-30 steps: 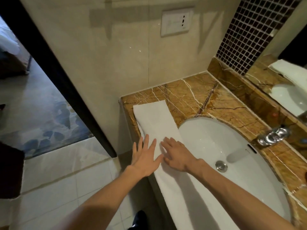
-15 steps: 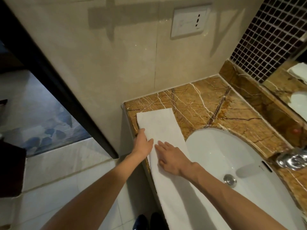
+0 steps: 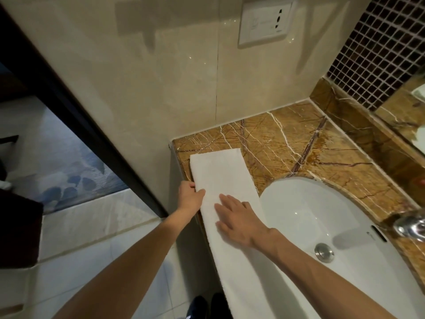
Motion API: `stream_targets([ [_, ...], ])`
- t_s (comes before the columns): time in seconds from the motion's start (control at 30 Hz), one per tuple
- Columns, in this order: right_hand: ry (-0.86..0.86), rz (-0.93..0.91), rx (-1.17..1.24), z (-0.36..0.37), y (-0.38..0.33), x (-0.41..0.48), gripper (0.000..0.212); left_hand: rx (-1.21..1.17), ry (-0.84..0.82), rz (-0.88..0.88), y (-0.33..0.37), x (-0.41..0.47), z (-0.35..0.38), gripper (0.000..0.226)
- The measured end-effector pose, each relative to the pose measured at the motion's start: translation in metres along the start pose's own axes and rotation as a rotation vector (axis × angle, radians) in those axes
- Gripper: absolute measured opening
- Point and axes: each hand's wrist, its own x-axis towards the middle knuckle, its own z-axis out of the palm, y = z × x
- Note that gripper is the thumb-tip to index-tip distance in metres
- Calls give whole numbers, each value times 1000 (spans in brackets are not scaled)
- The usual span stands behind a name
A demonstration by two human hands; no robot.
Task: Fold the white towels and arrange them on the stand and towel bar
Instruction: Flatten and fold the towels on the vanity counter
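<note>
A white towel (image 3: pixel 222 174), folded into a long narrow strip, lies along the front edge of the brown marble counter (image 3: pixel 299 146), running from near the wall toward me. My left hand (image 3: pixel 189 198) grips the towel's left edge at the counter's rim, thumb on top and fingers curled under. Just to its right, my right hand (image 3: pixel 236 218) lies flat on the towel with straight fingers, pressing it down. No stand or towel bar is in view.
A white sink basin (image 3: pixel 322 210) with a metal drain (image 3: pixel 323 249) sits right of the towel; a chrome tap (image 3: pixel 410 224) at the far right. A wall socket (image 3: pixel 264 21) is above. Tiled floor and a dark door frame (image 3: pixel 76 107) lie left.
My left hand went from lying flat beside the towel to gripping its left edge. My right hand stays flat on the towel. The view shifted slightly.
</note>
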Motion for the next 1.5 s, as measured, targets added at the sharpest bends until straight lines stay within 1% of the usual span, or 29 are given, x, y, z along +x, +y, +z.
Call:
stream_targets([
  [0.07, 69, -20, -10, -7, 0, 4, 45, 224, 43, 196, -3, -1, 0, 43],
  [0.1, 104, -20, -27, -10, 1, 7, 44, 387, 52, 305, -4, 0, 0, 54],
  [0.13, 126, -5, -40, -13, 4, 10, 46, 571, 56, 406, -5, 2, 1, 62],
  [0.2, 122, 74, -51, -17, 13, 18, 58, 887, 39, 564, -6, 9, 3, 68],
  [0.27, 103, 153, -66, -17, 22, 26, 62, 1066, -1, 640, -7, 18, 7, 67],
  [0.33, 73, 202, -87, -14, 30, 34, 63, 1146, -41, 665, -10, 25, 13, 66],
  [0.43, 51, 222, -106, -5, 37, 42, 63, 1196, -63, 670, -18, 35, 19, 65],
  [0.57, 81, 212, -116, 1, 43, 50, 62, 1197, -32, 698, -23, 46, 22, 64],
  [1.0, 129, 207, -105, -10, 63, 92, 62, 1200, 55, 731, -1, 87, 22, 68],
  [1.17, 135, 192, -95, -13, 67, 99, 62, 1171, 67, 758, 2, 93, 22, 66],
  [1.37, 162, 188, -33, -17, 66, 92, 61, 1230, 10, 699, 9, 87, 21, 63],
  [1.5, 199, 199, 3, -16, 55, 73, 57, 1238, -61, 708, 9, 66, 19, 59],
])
